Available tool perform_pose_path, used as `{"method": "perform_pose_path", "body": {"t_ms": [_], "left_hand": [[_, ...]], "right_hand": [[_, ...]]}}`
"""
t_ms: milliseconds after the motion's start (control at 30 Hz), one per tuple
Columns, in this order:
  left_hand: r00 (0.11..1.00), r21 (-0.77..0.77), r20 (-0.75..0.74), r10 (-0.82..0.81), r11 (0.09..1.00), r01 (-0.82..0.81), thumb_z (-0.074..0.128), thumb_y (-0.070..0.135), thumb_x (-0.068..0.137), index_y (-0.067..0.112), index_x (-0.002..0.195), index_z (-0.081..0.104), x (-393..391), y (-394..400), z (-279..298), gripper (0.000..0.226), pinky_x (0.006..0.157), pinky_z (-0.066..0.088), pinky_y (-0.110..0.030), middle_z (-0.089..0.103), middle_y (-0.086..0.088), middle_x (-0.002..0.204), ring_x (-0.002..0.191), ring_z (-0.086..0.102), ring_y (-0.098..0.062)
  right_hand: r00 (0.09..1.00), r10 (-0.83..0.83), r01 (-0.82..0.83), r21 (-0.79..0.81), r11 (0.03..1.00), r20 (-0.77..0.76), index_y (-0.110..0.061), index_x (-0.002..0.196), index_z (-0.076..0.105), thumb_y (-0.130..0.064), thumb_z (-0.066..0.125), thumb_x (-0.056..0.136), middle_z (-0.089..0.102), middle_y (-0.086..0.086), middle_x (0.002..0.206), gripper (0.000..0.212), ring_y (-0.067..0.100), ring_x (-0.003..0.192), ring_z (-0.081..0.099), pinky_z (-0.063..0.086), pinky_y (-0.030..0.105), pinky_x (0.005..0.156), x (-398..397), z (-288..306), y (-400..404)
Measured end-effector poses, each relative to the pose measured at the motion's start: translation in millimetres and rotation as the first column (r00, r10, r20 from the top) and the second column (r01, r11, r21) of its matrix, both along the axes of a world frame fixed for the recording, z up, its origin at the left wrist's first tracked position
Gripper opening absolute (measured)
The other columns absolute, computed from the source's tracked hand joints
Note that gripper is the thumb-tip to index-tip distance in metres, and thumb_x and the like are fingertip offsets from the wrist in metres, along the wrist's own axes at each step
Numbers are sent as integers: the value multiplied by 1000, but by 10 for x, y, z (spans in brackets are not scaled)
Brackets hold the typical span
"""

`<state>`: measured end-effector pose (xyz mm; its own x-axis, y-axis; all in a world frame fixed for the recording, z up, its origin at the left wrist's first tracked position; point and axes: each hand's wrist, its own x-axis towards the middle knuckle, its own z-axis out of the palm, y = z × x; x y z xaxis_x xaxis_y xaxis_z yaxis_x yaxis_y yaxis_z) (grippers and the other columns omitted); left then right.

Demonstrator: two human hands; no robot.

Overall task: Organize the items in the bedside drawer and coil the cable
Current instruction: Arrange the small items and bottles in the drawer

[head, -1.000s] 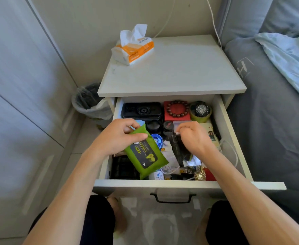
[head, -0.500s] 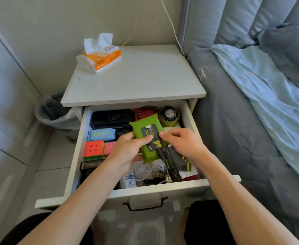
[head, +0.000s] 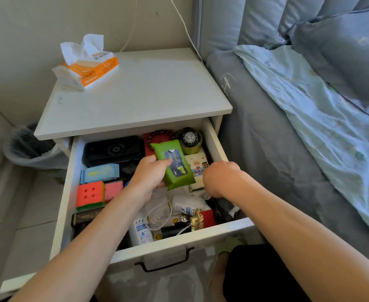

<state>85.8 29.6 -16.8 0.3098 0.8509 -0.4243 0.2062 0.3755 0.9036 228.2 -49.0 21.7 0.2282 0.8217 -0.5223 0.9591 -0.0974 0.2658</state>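
Note:
The bedside drawer (head: 214, 142) stands pulled open and crammed with items. My left hand (head: 148, 176) grips a green wipes pack (head: 176, 165), holding it tilted above the drawer's back right part. My right hand (head: 219, 177) reaches down beside a small picture box (head: 197, 167), its fingers curled under and hidden. A white cable (head: 160, 211) lies loose in the front middle among bottles. A black pouch-like item (head: 222, 209) lies under my right wrist.
Also in the drawer are a black case (head: 113, 151), a blue pack (head: 100, 173), two puzzle cubes (head: 89, 194), a watch (head: 190, 138), a white bottle (head: 141, 232) and a gold trinket (head: 197, 219). A tissue pack (head: 87, 66) sits on the nightstand. A bin (head: 26, 147) stands left, and the bed (head: 288, 149) is on the right.
My left hand has carried the green pack from the drawer's front left toward its back right. My right hand has left the black item and moved right, to the picture box.

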Motion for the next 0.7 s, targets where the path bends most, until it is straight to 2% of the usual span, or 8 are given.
{"method": "perform_pose_path", "body": {"t_ms": [67,200,367,467,567,633,700], "left_hand": [[1000,-2,-29,-7,1000,7,60,12,97,13,103,68,-12,8,1,10,81,61,-45,76,-7,99,88,74,-22],[991,93,-128,-46,994,58,70,19,91,11,88,76,32,-23,31,10,86,59,-48,77,-10,90,88,74,-27],[981,118,-188,-47,991,70,77,25,85,-2,84,74,399,-27,11,28,87,58,-51,76,-17,90,88,73,-35],[965,143,-257,-45,986,84,73,24,88,5,80,73,659,-53,-3,21,86,56,-44,74,-15,86,81,71,-31],[939,150,-343,-23,985,79,68,17,89,2,88,74,779,-89,-61,16,78,57,-41,74,-14,88,86,70,-30],[928,151,-372,-9,986,70,67,14,89,3,99,72,764,-106,-106,16,80,57,-41,74,-11,95,89,69,-29],[923,175,-385,-4,982,77,68,17,90,7,109,62,713,-105,-135,23,84,57,-37,68,0,104,92,66,-21]], "right_hand": [[1000,-19,19,-18,1000,-19,-13,132,54,-20,48,97,56,8,129,36,29,114,57,46,38,83,-19,-20,-83],[981,-132,137,27,990,-139,-12,125,57,-24,46,96,57,9,124,33,30,110,58,50,42,88,-8,-24,-230],[940,-232,256,66,965,-250,-11,126,56,-28,46,96,57,10,126,36,32,110,58,48,39,86,49,3,-309],[912,-264,294,52,954,-315,-10,118,57,-25,43,96,59,11,122,30,29,95,57,49,36,78,100,8,-349],[888,-281,313,30,949,-365,-12,109,57,-23,43,96,59,11,117,22,27,86,52,45,34,73,156,0,-369],[887,-268,295,15,955,-375,-11,112,58,-23,42,97,58,11,117,25,27,87,51,45,34,74,177,-11,-379],[891,-245,267,4,964,-383,-11,108,58,-23,42,96,59,11,116,23,27,87,52,46,35,75,200,-43,-387]]}}
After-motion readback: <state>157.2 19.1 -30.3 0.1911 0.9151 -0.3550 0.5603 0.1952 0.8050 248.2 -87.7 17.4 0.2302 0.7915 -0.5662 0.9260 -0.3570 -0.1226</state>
